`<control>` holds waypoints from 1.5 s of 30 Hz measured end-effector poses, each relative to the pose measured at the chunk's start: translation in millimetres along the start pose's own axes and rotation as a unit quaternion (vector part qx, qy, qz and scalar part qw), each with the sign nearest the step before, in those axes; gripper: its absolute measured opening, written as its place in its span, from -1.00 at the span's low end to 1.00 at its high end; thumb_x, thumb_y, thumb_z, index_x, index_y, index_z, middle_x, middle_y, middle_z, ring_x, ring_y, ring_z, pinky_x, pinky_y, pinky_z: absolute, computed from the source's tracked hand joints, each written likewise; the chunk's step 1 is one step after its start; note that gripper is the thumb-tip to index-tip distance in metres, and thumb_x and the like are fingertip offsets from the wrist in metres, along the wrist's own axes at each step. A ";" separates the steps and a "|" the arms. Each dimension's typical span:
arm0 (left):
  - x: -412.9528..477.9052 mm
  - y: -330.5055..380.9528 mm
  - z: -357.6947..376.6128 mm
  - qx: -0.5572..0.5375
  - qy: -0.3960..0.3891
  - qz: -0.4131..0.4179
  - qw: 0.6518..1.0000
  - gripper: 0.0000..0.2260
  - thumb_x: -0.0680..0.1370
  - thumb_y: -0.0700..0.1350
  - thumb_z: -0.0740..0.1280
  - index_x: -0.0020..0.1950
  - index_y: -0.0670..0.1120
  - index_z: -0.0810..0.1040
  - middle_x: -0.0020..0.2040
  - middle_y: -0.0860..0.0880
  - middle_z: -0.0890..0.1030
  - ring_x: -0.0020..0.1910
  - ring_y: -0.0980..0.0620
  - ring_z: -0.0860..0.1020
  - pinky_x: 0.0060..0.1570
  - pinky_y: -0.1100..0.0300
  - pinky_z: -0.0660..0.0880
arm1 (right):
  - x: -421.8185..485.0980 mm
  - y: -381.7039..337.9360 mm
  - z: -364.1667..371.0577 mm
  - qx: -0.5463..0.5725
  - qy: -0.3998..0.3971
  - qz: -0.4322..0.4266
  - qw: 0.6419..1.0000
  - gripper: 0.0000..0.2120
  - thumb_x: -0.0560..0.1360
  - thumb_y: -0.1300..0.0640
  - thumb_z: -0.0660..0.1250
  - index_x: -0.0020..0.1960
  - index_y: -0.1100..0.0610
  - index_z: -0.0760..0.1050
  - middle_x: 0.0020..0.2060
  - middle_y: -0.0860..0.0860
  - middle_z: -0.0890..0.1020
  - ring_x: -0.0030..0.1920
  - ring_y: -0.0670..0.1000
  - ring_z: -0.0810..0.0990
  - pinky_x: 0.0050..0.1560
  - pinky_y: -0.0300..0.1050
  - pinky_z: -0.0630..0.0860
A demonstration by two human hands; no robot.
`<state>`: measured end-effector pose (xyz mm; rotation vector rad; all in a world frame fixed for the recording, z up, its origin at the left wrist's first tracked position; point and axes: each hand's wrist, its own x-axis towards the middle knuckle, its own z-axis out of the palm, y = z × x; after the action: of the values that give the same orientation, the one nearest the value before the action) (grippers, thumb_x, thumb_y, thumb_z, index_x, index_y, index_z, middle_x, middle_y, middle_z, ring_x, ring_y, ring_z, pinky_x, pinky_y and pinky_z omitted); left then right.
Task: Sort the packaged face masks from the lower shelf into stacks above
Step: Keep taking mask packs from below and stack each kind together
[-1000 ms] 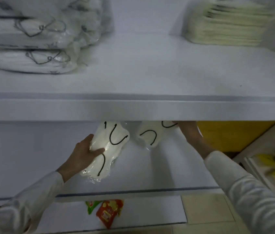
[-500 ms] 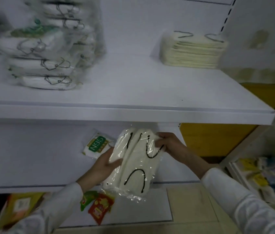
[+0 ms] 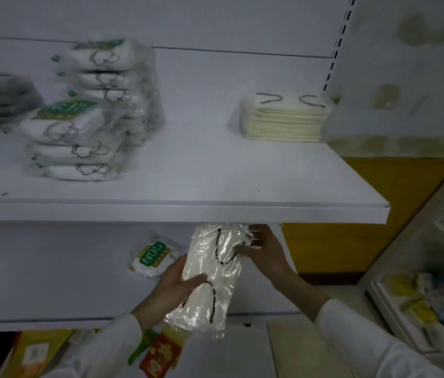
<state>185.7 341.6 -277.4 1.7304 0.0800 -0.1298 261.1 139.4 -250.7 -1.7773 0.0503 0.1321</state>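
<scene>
Below upper shelf (image 3: 215, 211), left hand (image 3: 173, 285) grips lower part of clear mask packet (image 3: 211, 279), thumb across front; right hand (image 3: 266, 249) pinches top edge. N95 pack (image 3: 152, 255) on lower shelf (image 3: 51, 268).

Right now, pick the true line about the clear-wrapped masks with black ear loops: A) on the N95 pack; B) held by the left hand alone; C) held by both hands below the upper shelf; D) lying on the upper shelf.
C: the left hand holds the clear-wrapped masks low, the right hand pinches their top, under the upper shelf.
</scene>
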 end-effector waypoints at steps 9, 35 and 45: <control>11.8 25.0 3.8 -0.066 -0.009 -0.028 0.997 -0.69 0.43 -0.22 0.46 0.14 -0.08 0.53 -0.03 -0.01 0.68 0.04 -0.06 0.62 -0.04 0.16 0.57 | -27.0 -3.0 2.2 0.009 -0.121 0.015 0.992 -0.76 0.38 0.32 0.47 0.00 0.23 0.49 -0.16 0.16 0.60 -0.19 0.04 0.60 -0.21 -0.16 0.58; 8.6 230.5 -57.9 0.111 0.151 0.206 0.960 -0.85 0.40 -0.17 0.50 -0.06 -0.13 0.66 -0.09 -0.11 0.70 -0.07 -0.07 0.65 -0.03 0.05 0.55 | -7.4 -203.2 -105.0 -0.117 -0.081 -0.209 0.967 -0.28 0.29 0.16 0.57 0.36 -0.03 0.34 0.12 -0.07 0.52 0.05 -0.15 0.52 -0.05 -0.34 0.44; 43.2 210.6 -41.0 0.028 0.162 0.143 0.976 -0.33 0.16 -0.31 0.57 0.21 -0.13 0.41 0.02 -0.07 0.56 -0.05 0.02 0.55 -0.22 0.29 0.51 | 24.6 -180.3 -91.9 0.009 -0.029 -0.169 0.985 -0.71 0.35 0.37 0.48 -0.20 0.05 0.45 -0.32 -0.10 0.45 -0.26 -0.11 0.47 -0.28 -0.36 0.37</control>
<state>257.0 346.9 -70.5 1.7872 0.0659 0.3672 310.4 88.4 -59.6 -1.7362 -0.2899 -0.0615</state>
